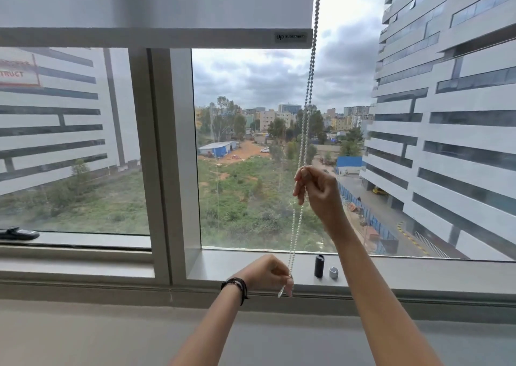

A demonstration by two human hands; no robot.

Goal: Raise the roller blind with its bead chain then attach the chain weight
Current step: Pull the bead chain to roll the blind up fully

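Note:
The white roller blind (156,3) hangs high over the window, its bottom bar (156,37) near the top of the view. A bead chain (308,92) runs down from the upper right in a double strand. My right hand (318,190) pinches the chain at mid height. My left hand (268,275), with dark bands on the wrist, grips the chain's lower loop just above the sill. A dark cylindrical weight piece (319,266) and a small grey piece (333,272) stand on the window sill (418,273), to the right of my left hand.
A thick window frame post (164,156) divides the glass left of the chain. A black handle (18,233) lies on the left sill. A wide grey ledge (111,337) runs below the window.

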